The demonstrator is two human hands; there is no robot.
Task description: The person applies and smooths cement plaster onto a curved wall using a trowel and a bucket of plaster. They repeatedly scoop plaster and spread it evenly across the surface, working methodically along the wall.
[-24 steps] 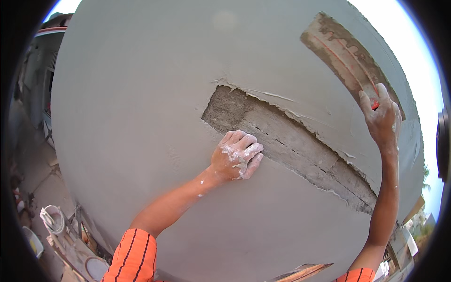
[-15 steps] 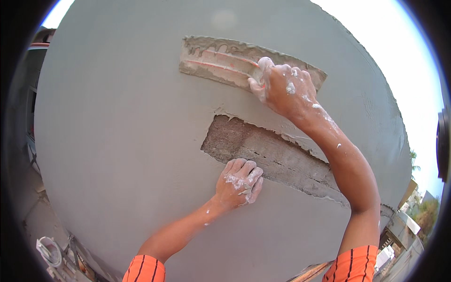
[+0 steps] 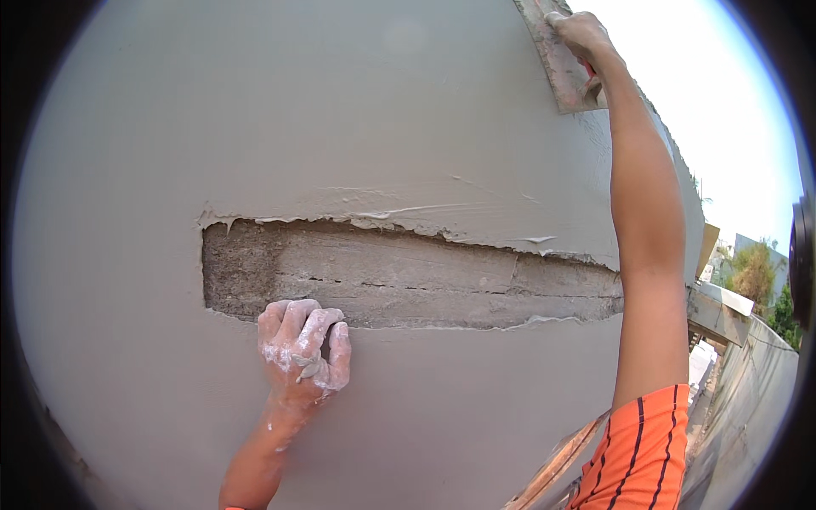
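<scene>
My right hand (image 3: 585, 36) grips the trowel (image 3: 559, 75), lengthwise roughly along the upper right edge of the wall (image 3: 127, 153); my left hand (image 3: 299, 344), farther away, curls at the lower edge of the recess (image 3: 408, 270), whether clasping anything I cannot tell.

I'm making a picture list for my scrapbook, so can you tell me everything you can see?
Plastered wall: one, smooth grey, fills most of the view
Bare strip: one, rough brownish grey, across the wall's middle
Trowel: one, grey with some red, top, right of centre
Wooden piece: one, brown, bottom, right of centre
Plants: at least two, green and brownish, far right
Sky: one patch, white to pale blue, upper right
Dark object: one, black, right rim; too cut off to name
Left hand: one, plaster-smeared, at the strip's lower edge
Right hand: one, plaster-smeared, top, holding the trowel
Sleeves: two, orange, bottom; the left barely shows
</scene>
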